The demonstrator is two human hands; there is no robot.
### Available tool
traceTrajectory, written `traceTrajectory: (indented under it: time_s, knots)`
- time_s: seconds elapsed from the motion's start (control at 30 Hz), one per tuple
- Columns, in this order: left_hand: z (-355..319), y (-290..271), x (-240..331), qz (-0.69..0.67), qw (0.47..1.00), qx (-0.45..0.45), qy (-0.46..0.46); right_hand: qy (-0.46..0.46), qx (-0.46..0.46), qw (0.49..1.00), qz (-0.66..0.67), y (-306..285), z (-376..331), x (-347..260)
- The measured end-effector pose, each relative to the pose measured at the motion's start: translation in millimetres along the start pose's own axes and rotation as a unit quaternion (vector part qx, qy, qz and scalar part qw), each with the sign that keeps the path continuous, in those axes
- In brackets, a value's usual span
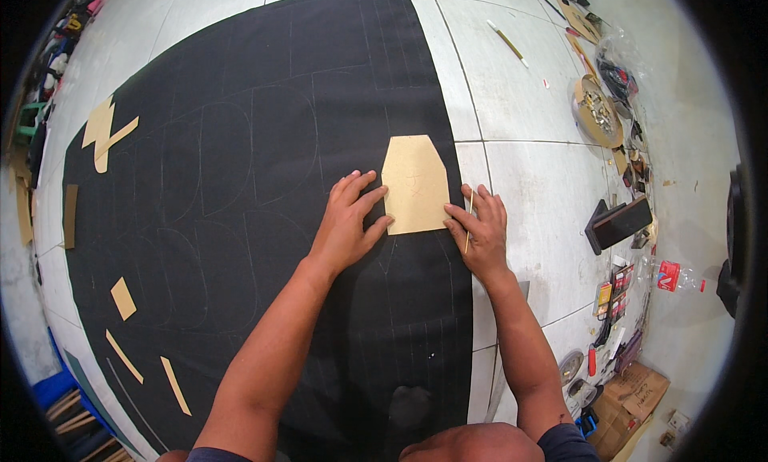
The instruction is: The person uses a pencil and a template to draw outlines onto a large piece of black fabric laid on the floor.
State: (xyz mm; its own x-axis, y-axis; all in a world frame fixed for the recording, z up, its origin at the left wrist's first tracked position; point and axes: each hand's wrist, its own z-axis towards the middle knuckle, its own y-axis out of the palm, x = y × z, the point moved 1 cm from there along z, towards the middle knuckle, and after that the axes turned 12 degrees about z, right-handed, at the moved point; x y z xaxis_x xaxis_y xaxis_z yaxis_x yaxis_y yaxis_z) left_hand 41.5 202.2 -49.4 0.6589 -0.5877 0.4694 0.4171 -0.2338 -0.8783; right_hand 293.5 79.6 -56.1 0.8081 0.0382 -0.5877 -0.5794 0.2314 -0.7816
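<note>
A tan card pattern piece (416,186) with a tapered top lies flat on a large black cloth (256,46), near the cloth's right edge. My left hand (342,226) rests at the card's left side, fingers spread, with thumb and fingertips against its edge. At the lower right corner, my right hand (486,242) touches the card with its thumb. A thin pale stick (469,226), perhaps a marking tool, sits between that hand's fingers. Faint chalk-like lines and curves run over the cloth around the card.
Smaller tan card pieces (123,298) lie on the cloth's left part. Along the right wall stand a bowl of small metal parts (596,112), a dark block-shaped thing (622,224), a plastic bottle (678,278) and a cardboard box (636,388). A pen (507,43) lies on the tiles.
</note>
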Motion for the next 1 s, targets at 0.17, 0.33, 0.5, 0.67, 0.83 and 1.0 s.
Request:
traceTrajectory:
  time_s: [0.17,0.33,0.5,0.67,0.83,1.0]
  knots:
    - [-0.5,1.0,-0.5,0.001,1.0,0.006,0.001,-0.004,0.003,1.0,-0.005,1.2,-0.5,1.0]
    - [-0.2,2.8,-1.6,-0.003,1.0,0.013,0.005,-0.006,0.008,1.0,-0.002,1.6,-0.1,2.7]
    - [-0.5,3.5,-2.0,-0.001,1.0,0.019,0.007,-0.007,0.015,1.0,0.008,0.3,1.2,0.4]
    - [-0.3,3.3,-2.6,-0.006,1.0,0.016,0.008,-0.01,0.016,1.0,0.012,-0.6,1.0,0.5]
    - [-0.1,3.4,-1.8,0.002,1.0,0.006,0.003,-0.003,0.011,1.0,0.007,0.1,0.5,1.2]
    - [0.5,2.2,-0.4,-0.004,1.0,-0.004,-0.004,0.001,0.005,1.0,-0.003,0.1,0.7,0.7]
